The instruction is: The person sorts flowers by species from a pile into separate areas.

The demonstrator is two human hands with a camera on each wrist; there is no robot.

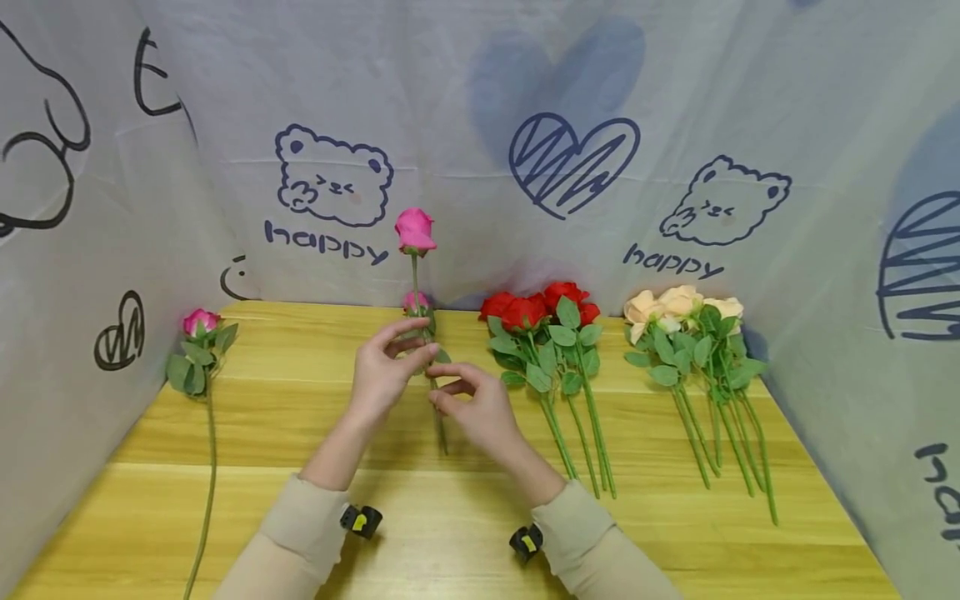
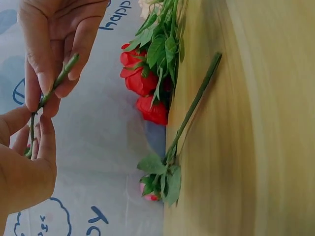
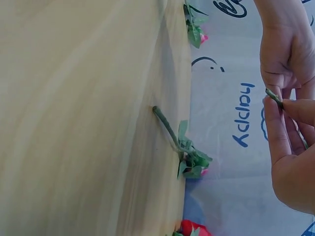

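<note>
A pink rose (image 1: 416,231) stands nearly upright above the table, bloom at the top. My left hand (image 1: 378,371) pinches its thin green stem between thumb and fingers. Just below and to the right, my right hand (image 1: 480,408) pinches the stem near its lower end. In the left wrist view, the cut tip of the held stem (image 2: 66,71) sticks out past the right fingers. Behind the hands, a second pink rose (image 2: 158,182) lies on the table with its leaves toward the back; in the head view the hands partly cover it.
On the wooden table (image 1: 300,350), another pink rose (image 1: 201,323) lies at the left edge. Several red roses (image 1: 525,310) lie right of the hands, and several cream roses (image 1: 678,302) farther right. A printed cloth (image 1: 450,100) hangs behind and at both sides.
</note>
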